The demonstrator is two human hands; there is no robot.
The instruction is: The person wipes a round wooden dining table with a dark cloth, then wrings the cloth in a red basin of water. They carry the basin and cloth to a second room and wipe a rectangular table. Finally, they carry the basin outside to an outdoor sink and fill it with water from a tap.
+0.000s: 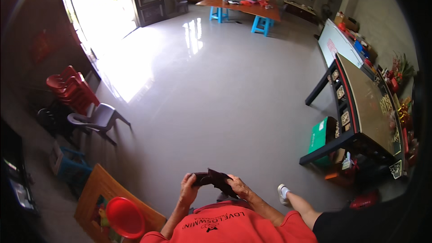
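Both of my hands hold a dark brown, limp, folded item (217, 179), which may be cloth or soft leather; its kind is not clear. My left hand (188, 190) is closed on its left end, with the thumb on top. At its other end my right hand (239, 187) grips the edge. The item stretches between the hands in front of my red shirt (220, 220), and part of it hangs down beside my right hand.
A wooden table (108, 175) with a red basin (126, 217) stands near left, beyond it a grey chair (102, 118) and stacked red chairs (74, 87). At right are a dark-legged table (360, 103), a green box (318, 137) and another person's leg (301, 204).
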